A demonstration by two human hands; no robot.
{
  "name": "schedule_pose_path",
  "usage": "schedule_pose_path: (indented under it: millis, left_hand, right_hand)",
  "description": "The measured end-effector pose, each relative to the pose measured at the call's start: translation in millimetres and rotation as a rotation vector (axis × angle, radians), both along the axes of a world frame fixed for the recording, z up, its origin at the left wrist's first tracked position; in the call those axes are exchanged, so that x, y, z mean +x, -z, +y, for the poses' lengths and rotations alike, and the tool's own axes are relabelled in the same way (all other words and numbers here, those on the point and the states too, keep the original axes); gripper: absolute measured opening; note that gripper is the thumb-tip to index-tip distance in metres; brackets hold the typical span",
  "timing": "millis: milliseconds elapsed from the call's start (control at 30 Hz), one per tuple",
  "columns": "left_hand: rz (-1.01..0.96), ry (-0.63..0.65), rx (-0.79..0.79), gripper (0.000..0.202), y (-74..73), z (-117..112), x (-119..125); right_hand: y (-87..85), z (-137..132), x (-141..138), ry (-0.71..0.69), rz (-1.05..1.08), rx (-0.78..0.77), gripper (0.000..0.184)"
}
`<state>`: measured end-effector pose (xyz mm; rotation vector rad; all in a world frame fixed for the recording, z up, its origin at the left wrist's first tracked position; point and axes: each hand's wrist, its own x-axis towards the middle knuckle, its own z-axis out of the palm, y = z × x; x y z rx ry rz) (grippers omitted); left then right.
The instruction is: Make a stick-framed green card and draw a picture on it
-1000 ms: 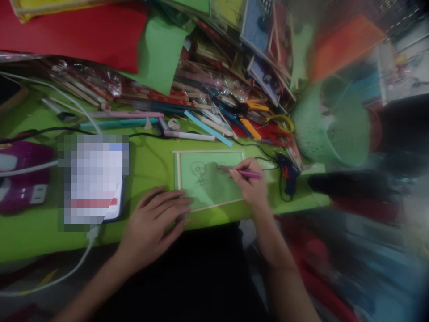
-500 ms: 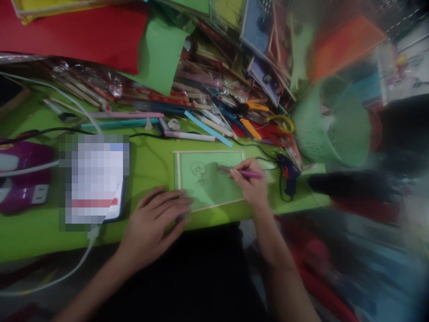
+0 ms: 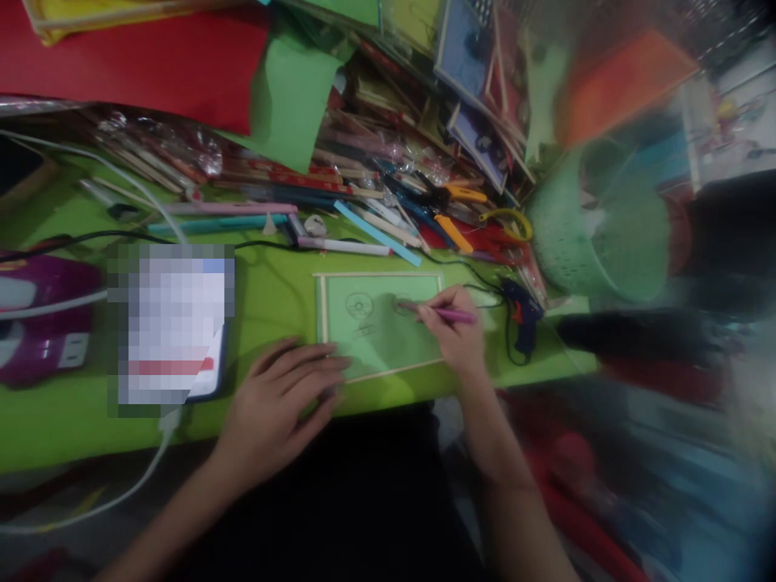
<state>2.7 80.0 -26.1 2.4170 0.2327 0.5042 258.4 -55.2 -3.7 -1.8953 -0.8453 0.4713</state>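
Note:
A green sheet (image 3: 388, 347) edged with thin wooden sticks lies on the green tabletop. On its left half is a dark drawing (image 3: 360, 305) of a round shape with smaller rings inside. My right hand (image 3: 452, 323) pinches a purple pen (image 3: 454, 314), its tip at a second round drawing on the right half, partly hidden by the pen. My left hand (image 3: 288, 392) lies flat with fingers stretched out, fingertips on the sheet's lower left corner.
A phone (image 3: 209, 380) with a blurred screen and a purple power strip (image 3: 54, 323) are at left. Right of the sheet lies a glue gun (image 3: 522, 315). Behind are pens, sticks, scissors (image 3: 506, 224) and a green basket (image 3: 551, 226).
Both hands stay almost in place. The pen tip remains at the right-hand drawing, with only a very slight shift.

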Motion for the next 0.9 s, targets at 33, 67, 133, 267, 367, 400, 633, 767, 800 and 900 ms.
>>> schedule_pose_path:
  millis: [33, 67, 133, 267, 367, 400, 633, 767, 800, 900]
  left_hand:
    - [0.001, -0.003, -0.004, 0.017, 0.2, -0.3, -0.1]
    - [0.001, -0.006, -0.009, 0.017, 0.4, -0.6, -0.2]
    - [0.002, -0.009, -0.02, 0.017, 0.8, -1.1, -0.2]
    - [0.006, -0.009, -0.021, 0.016, 0.8, -0.9, 0.2]
    - [0.001, -0.007, -0.011, 0.016, 0.2, 0.0, 1.1]
    - [-0.003, -0.004, -0.005, 0.015, 0.0, 0.2, 1.5]
    - [-0.013, -0.008, -0.004, 0.014, -0.3, 0.2, 3.0]
    - [-0.01, -0.014, -0.004, 0.015, -0.2, -0.4, 2.7]
    - [-0.01, -0.015, -0.003, 0.014, -0.3, -0.6, 2.8]
    - [-0.01, -0.018, -0.004, 0.013, -1.0, -1.2, 3.3]
  right_hand:
    - [0.3, -0.3, 0.1, -0.001, 0.003, -0.001, 0.019]
    - [0.7, -0.7, 0.1, -0.002, 0.008, -0.002, 0.019]
    - [1.3, -1.2, 0.2, -0.003, 0.019, -0.002, 0.018]
    - [1.9, -1.6, 0.7, 0.013, 0.03, 0.019, 0.016]
    - [3.3, -2.9, 2.2, 0.032, 0.079, 0.095, 0.017]
    - [4.1, -3.6, 2.9, 0.04, 0.1, 0.128, 0.018]
    - [9.6, -7.6, 6.3, 0.171, 0.113, 0.283, 0.024]
    - [8.7, -9.5, 6.2, 0.207, 0.124, 0.304, 0.023]
    - [8.4, -9.9, 6.1, 0.211, 0.128, 0.306, 0.023]
    - [7.9, -11.0, 5.9, 0.214, 0.16, 0.318, 0.02]
